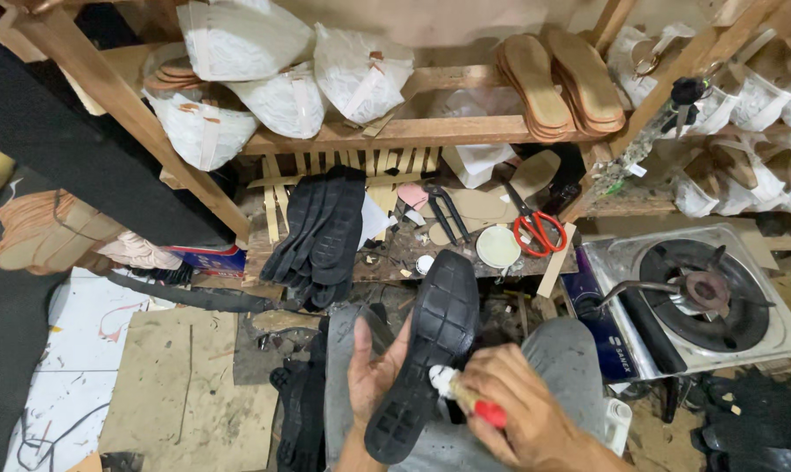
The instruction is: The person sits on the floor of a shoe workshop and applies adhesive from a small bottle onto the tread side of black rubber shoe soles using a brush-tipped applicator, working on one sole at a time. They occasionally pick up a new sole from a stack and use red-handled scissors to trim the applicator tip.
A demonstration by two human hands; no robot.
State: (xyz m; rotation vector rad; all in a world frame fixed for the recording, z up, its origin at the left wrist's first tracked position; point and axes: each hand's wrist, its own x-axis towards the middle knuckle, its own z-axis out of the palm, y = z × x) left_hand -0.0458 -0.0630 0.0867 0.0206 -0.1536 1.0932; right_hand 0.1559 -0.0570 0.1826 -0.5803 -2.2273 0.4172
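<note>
My left hand (373,376) holds a black rubber shoe sole (430,341) from beneath, tread side up, its toe pointing away from me. My right hand (522,406) grips a brush with a red handle (478,404); its whitish tip (442,378) touches the sole's right edge near the middle. Both hands are over my lap, on grey trousers (561,358).
A stack of black soles (321,232) lies on the low wooden bench, with red-handled scissors (535,229), black pliers (448,214) and a round white lid (497,246). A gas stove (701,297) stands at right. Tan insoles (561,83) and white bags (282,61) fill the shelf.
</note>
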